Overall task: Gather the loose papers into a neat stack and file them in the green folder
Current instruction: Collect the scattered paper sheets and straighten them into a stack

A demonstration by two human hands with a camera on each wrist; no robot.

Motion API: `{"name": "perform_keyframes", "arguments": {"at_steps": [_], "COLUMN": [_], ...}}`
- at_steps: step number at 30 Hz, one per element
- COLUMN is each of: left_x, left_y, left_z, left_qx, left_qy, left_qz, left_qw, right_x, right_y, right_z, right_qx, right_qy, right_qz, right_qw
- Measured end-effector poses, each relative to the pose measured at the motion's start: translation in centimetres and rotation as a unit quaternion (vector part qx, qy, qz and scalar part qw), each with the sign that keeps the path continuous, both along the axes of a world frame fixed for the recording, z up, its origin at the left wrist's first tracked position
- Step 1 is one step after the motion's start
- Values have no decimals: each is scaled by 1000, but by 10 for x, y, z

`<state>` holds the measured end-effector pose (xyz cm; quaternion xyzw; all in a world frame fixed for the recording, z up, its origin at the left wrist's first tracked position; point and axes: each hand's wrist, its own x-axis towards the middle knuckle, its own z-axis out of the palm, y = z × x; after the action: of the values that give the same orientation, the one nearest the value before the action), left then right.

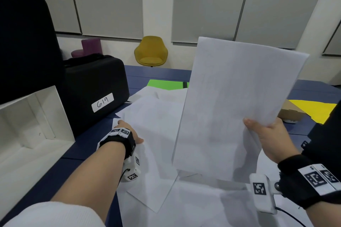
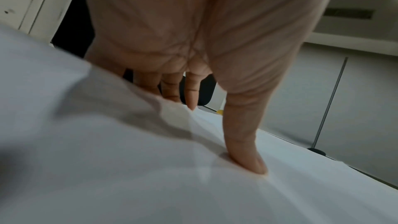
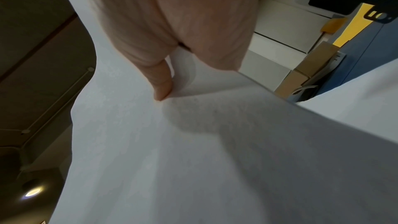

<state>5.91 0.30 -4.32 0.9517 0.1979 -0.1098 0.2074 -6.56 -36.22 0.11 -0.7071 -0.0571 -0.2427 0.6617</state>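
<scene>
the right hand (image 1: 271, 140) pinches a white sheet (image 1: 238, 108) by its lower right edge and holds it nearly upright above the table (image 1: 88, 145), thumb on the near face and the other fingers behind it. whether that is one sheet or a few pressed together i can't tell from here; the right wrist view shows only a broad pale surface with the thumb (image 3: 161, 88) on it.

the left hand (image 1: 127, 132) is down at about nine o'clock of the spread, fingers fairly straight and fanned, thumb (image 2: 247, 156) pressing onto the loose papers (image 1: 156, 116) lying there. it looks to be pinning or sliding a sheet, not gripping one.

those papers are scattered at odd angles across the blue table, overlapping, some reaching toward six o'clock under the forearms. the green folder (image 1: 166, 84) lies flat at twelve o'clock, mostly buried under the far edge of the papers, only a strip of it showing.

so the job seems early: gathering is under way, with something lifted and the bulk still strewn. nothing is squared into a stack yet, and the folder is not uncovered or opened, as far as i can see.

around the edges: a black case (image 1: 96, 86) labelled 619 at ten o'clock, a white box (image 1: 36, 125) at nine, a yellow sheet (image 1: 313, 110) and a brown cardboard piece (image 1: 289, 108) at three.
</scene>
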Motion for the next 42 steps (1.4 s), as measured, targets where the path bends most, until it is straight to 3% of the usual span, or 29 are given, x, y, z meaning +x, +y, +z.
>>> {"name": "perform_keyframes", "arguments": {"at_steps": [4,10,14,19,25,29,36,42], "left_x": [5,8,6,-3,-27,-48,-93,-108], "left_y": [-1,7,24,46,51,44,6,-21], "left_z": [-6,-9,-9,3,33,56,83,83], "left_qx": [-4,35,-22,-96,-158,-262,-449,-528], "left_qy": [-12,-16,-54,-158,-293,-358,-387,-346], "left_qz": [3,-61,-63,-85,-97,-113,-177,-211], "left_qw": [1000,997,996,979,938,889,786,747], "right_x": [0,-9,-16,-22,-34,-40,-44,-47], "right_y": [-2,-2,3,7,12,14,15,27], "right_z": [-4,-7,-12,-14,-1,7,18,35], "right_qx": [-20,-27,-20,-50,-16,28,79,134], "right_qy": [6,34,55,86,67,46,38,34], "right_qz": [-8,-9,3,-10,17,33,75,142], "right_qw": [1000,999,998,995,998,998,993,980]}}
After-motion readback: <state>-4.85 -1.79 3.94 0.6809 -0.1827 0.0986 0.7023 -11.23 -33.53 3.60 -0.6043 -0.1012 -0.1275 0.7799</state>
